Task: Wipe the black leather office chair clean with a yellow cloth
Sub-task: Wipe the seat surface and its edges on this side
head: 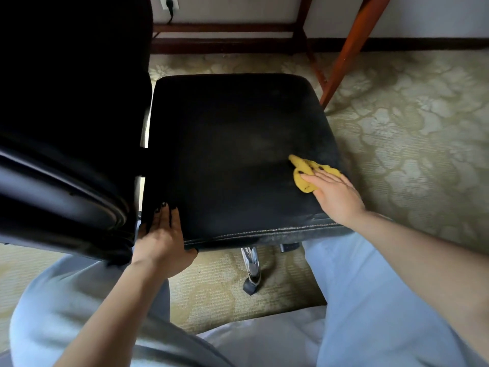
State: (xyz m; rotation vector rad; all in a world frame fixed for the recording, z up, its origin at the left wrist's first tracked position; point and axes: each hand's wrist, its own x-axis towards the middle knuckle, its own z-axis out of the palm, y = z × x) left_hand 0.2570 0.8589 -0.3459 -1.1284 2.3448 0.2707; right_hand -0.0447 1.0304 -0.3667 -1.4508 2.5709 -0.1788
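Observation:
The black leather office chair fills the middle of the head view, its seat facing me and its backrest rising at the left. A yellow cloth lies bunched on the seat near its right edge. My right hand presses flat on the cloth with straight fingers. My left hand grips the seat's near left corner, fingers on top of the leather and thumb under the stitched front edge.
A chrome chair leg with a black caster shows under the seat, between my knees in light blue trousers. Reddish wooden table legs stand behind the seat at the right. Patterned beige carpet surrounds the chair. A wall socket is at the top.

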